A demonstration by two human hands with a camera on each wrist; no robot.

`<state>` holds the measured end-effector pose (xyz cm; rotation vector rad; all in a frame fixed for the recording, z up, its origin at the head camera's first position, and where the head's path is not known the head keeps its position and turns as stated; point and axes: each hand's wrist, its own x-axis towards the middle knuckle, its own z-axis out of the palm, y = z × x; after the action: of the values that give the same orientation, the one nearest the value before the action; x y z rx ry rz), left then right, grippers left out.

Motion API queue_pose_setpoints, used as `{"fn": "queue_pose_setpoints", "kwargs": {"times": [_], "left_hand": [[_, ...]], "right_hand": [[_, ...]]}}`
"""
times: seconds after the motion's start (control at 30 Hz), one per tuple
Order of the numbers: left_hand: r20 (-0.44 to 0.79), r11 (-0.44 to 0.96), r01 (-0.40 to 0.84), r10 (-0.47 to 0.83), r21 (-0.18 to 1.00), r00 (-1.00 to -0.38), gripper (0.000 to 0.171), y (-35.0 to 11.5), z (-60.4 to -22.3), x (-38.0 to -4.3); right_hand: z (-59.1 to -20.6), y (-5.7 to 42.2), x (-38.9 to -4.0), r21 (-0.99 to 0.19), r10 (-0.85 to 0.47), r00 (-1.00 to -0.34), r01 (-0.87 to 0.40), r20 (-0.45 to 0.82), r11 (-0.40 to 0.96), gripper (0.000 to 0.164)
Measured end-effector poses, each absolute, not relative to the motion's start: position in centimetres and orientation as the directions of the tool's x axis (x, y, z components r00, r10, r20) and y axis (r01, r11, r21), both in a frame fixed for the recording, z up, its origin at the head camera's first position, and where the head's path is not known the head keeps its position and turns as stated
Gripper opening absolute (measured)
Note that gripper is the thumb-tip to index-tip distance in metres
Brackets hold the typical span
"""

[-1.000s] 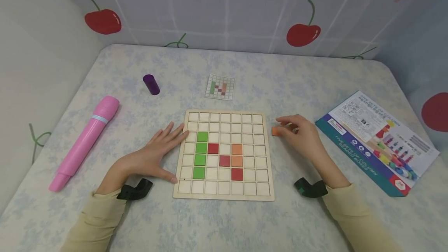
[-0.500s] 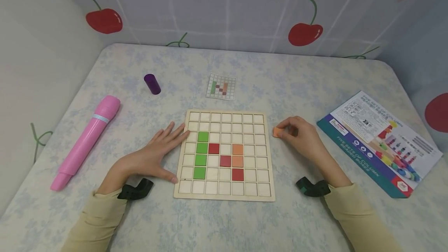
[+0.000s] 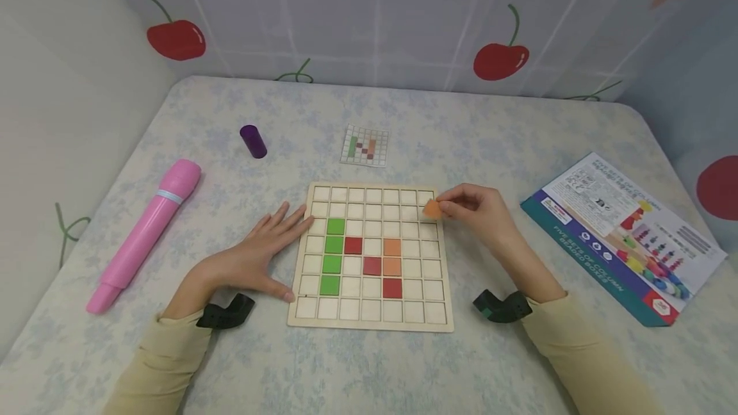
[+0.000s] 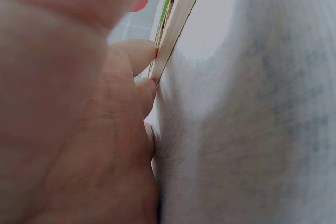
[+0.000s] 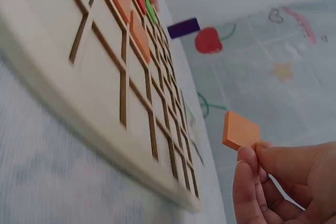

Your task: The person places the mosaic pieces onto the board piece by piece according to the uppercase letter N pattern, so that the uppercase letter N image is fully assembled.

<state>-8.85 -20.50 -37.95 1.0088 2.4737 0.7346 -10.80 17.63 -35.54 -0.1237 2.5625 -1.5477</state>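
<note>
A wooden grid board lies on the table, with green tiles in one column, red tiles on a diagonal and two orange tiles set in its squares. My left hand rests with spread fingers at the board's left edge, thumb and fingertips touching it. Above the board's upper right squares, my right hand pinches an orange square tile between thumb and fingers. In the right wrist view that tile is held up, apart from the board.
Behind the board lies a small printed pattern card. A purple cylinder stands to its left. A pink stick-shaped tube lies at the left, and a printed box lies at the right.
My right hand has lifted the orange tile off the table beside the board and carried it left over the board's upper right. The left hand stays in place.
</note>
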Motion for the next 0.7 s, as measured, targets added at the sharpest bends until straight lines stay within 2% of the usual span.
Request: {"fn": "queue_pose_setpoints", "kwargs": {"times": [0.13, 0.27, 0.47, 0.7], "left_hand": [[-0.132, 0.596, 0.540, 0.734, 0.594, -0.666, 0.115, -20.3, -38.2, -8.9], [-0.135, 0.593, 0.536, 0.736, 0.601, -0.664, 0.115, -20.0, -38.2, -8.9], [-0.142, 0.606, 0.532, 0.728, 0.592, -0.671, 0.116, -19.9, -38.1, -9.0], [-0.139, 0.602, 0.533, 0.729, 0.595, -0.670, 0.115, -20.1, -38.1, -9.0]], "right_hand": [[-36.2, 14.9, -11.6, -0.894, -0.263, -0.957, -0.011, -0.121, 0.449, 0.017], [-37.2, 13.7, -11.9, -0.876, -0.296, -0.945, -0.024, -0.137, 0.482, 0.011], [-37.3, 13.3, -11.6, -0.816, -0.363, -0.930, -0.171, -0.051, 0.552, 0.006], [-37.7, 12.8, -11.3, -0.762, -0.396, -0.918, -0.265, 0.012, 0.591, 0.005]]}}
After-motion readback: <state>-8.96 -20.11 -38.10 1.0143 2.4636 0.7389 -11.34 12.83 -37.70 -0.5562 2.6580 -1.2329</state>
